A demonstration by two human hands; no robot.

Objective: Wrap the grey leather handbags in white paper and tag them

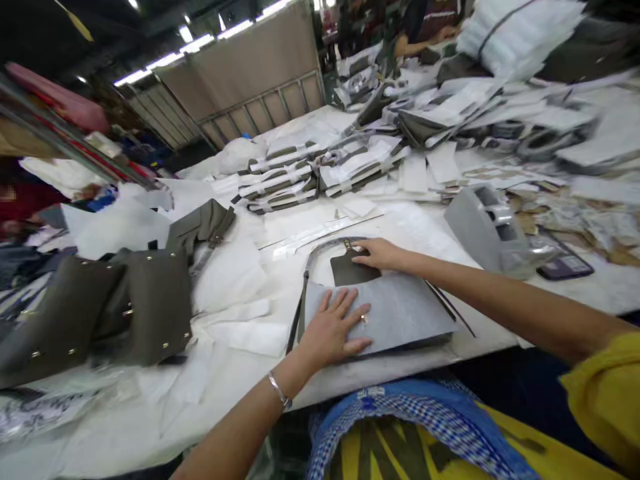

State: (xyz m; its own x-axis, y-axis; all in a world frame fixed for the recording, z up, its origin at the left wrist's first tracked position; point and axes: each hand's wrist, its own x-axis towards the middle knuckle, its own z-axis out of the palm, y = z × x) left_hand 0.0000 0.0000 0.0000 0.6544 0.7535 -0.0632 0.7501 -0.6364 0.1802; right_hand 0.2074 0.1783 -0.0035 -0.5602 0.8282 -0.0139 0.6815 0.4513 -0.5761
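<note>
White-covered tbl [165,427] has olive pieces w/ gold studs [157,300] on the L, rows of wrapped olive bundles [280,177] toward the back, & on the R a gray slotted holder [467,220] w/ a dark phone [567,265] near it, plus tan & white scraps [595,220] behind the phone. Farther back R, a strapped white bundle [520,33] sits nr a co-worker's arm [413,48]; bkgd shows a beige partition [245,57], metal railing [260,110] & ceiling lights [235,30].
</note>
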